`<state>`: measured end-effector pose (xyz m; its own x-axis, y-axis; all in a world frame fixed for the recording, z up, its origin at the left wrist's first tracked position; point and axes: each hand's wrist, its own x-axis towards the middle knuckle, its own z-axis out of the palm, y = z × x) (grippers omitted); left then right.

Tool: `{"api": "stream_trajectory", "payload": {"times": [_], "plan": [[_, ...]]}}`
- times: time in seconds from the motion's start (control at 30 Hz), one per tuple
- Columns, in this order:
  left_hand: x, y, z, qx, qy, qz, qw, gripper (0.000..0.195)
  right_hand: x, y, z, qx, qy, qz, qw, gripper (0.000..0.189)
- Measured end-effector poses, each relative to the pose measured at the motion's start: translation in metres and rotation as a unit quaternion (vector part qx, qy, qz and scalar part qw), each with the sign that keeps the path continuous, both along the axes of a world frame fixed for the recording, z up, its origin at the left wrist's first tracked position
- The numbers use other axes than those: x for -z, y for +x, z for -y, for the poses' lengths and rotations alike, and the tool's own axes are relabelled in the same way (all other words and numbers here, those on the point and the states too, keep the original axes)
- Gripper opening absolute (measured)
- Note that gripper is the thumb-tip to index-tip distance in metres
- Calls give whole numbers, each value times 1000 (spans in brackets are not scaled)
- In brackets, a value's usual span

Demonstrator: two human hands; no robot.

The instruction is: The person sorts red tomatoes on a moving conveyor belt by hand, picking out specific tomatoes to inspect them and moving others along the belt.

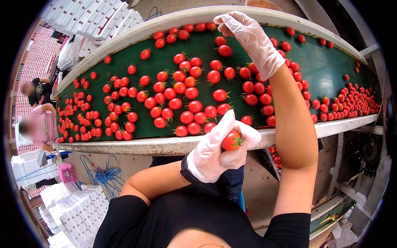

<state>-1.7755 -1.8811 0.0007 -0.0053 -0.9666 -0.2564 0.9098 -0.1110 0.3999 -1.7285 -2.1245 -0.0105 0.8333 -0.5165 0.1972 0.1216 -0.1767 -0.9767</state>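
Note:
Many small red tomatoes (179, 87) lie scattered over a green conveyor belt (322, 80). My left hand (218, 148), in a white disposable glove, holds a red-orange tomato (231, 140) with a green calyx above the belt's near edge. Stretched across the belt, my right hand (245, 37) wears the same kind of glove. It is over the far side, its fingers bent together near the far rail; whether anything is between them cannot be told. Loose tomatoes lie below it and to its left. A dense heap of tomatoes (356, 100) lies at the belt's right end.
White rails border the belt, the near one (130, 147) passing just before my body. Stacked white plastic crates (90, 18) stand at the upper left, more (83, 214) at the lower left. Two people (40, 125) are at the far left. Blue strapping (107, 175) lies on the floor.

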Motion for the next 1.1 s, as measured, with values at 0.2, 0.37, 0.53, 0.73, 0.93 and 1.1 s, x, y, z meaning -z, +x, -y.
{"api": "stream_trajectory", "payload": {"times": [0.2, 0.37, 0.53, 0.73, 0.93, 1.1], "plan": [[5, -9, 5, 19, -46, -71, 996, 48, -2, -7, 4, 14, 11, -5, 1000, 30], [3, -21, 8, 29, -19, 48, 998, 37, -1, -12, 11, 4, -15, 2, 1000, 29], [7, -24, 14, -76, -106, 319, 939, 52, 1, -16, 18, 1, -14, -3, 1000, 28], [12, -27, 22, -108, -162, 401, 895, 50, 2, -22, 27, -1, -32, -16, 999, 29], [11, -36, 22, -47, -135, 172, 975, 47, 2, -28, 31, -4, -31, -32, 999, 30], [5, -32, 25, 72, -84, 113, 987, 47, -1, -35, 34, -9, -42, -43, 998, 31]]}}
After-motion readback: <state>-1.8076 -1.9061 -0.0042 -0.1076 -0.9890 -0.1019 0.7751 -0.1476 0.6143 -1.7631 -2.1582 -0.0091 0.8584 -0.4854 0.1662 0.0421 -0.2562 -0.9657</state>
